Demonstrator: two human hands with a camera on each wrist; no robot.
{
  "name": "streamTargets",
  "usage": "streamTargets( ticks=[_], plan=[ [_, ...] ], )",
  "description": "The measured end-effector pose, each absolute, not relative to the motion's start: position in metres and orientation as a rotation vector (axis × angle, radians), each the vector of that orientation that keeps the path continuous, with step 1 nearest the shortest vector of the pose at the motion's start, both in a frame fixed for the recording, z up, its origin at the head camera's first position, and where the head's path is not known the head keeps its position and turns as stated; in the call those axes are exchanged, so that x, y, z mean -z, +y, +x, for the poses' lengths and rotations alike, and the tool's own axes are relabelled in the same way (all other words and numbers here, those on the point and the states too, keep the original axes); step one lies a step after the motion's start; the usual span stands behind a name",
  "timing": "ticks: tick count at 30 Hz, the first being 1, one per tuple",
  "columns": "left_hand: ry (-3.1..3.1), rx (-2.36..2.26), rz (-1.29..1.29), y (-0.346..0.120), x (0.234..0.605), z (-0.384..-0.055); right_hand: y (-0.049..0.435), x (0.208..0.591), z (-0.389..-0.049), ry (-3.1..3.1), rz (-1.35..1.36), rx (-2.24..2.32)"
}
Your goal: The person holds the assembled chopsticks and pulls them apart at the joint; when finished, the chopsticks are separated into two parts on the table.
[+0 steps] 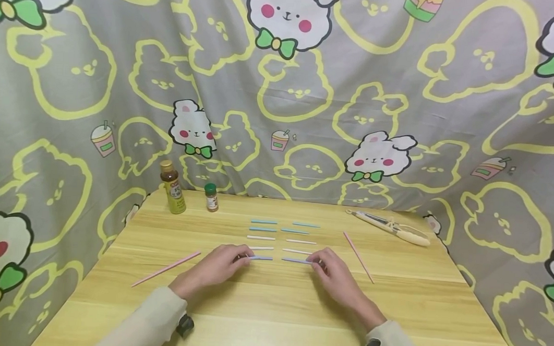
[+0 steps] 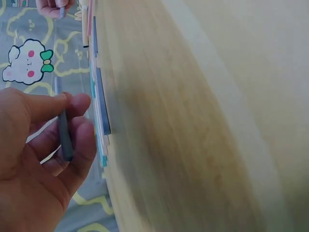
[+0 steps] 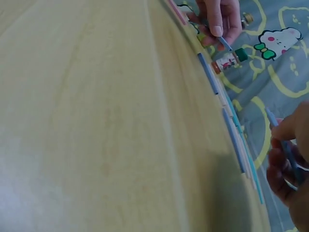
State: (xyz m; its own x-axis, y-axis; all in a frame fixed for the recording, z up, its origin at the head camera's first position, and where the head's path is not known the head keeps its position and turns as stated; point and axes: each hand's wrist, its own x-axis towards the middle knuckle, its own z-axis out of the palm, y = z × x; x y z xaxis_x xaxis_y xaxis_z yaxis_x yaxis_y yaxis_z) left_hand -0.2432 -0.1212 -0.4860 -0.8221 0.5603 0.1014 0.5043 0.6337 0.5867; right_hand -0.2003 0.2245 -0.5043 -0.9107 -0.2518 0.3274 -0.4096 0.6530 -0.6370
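Note:
My left hand (image 1: 222,267) pinches a short bluish-purple stick (image 2: 65,137) between thumb and fingers. Across from it, my right hand (image 1: 335,275) pinches a similar short stick (image 3: 291,159). Both wrist views show the held sticks raised off the wooden table. Below them, purple sticks (image 2: 103,104) lie end to end on the wood. Farther back in the head view are two columns of short sticks: white sticks (image 1: 261,238) and blue sticks (image 1: 262,229). Whether the purple pieces at the fingertips in the head view are the held or the lying ones, I cannot tell.
A long pink stick (image 1: 166,269) lies left of my left hand, and another pink stick (image 1: 358,256) right of my right hand. At the back stand a sauce bottle (image 1: 174,191) and a green-capped jar (image 1: 212,198). Tongs (image 1: 391,227) lie back right. A patterned curtain (image 1: 299,101) surrounds the table.

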Motion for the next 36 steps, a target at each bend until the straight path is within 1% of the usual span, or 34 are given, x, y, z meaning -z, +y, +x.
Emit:
streamTargets(
  ticks=[9, 22, 36],
  plan=[
    [2.785, -0.853, 0.945, -0.112, 0.491, -0.252, 0.211, 0.514, -0.206, -2.779, 0.451, -0.998],
    [2.792, -0.697, 1.042, -0.098, 0.495, -0.251, 0.189, 0.523, -0.208, -2.767, 0.569, -0.899],
    [2.759, -0.713, 1.062, -0.098, 0.5, -0.255, 0.184, 0.524, -0.21, -2.793, 0.538, -0.805]
  ],
)
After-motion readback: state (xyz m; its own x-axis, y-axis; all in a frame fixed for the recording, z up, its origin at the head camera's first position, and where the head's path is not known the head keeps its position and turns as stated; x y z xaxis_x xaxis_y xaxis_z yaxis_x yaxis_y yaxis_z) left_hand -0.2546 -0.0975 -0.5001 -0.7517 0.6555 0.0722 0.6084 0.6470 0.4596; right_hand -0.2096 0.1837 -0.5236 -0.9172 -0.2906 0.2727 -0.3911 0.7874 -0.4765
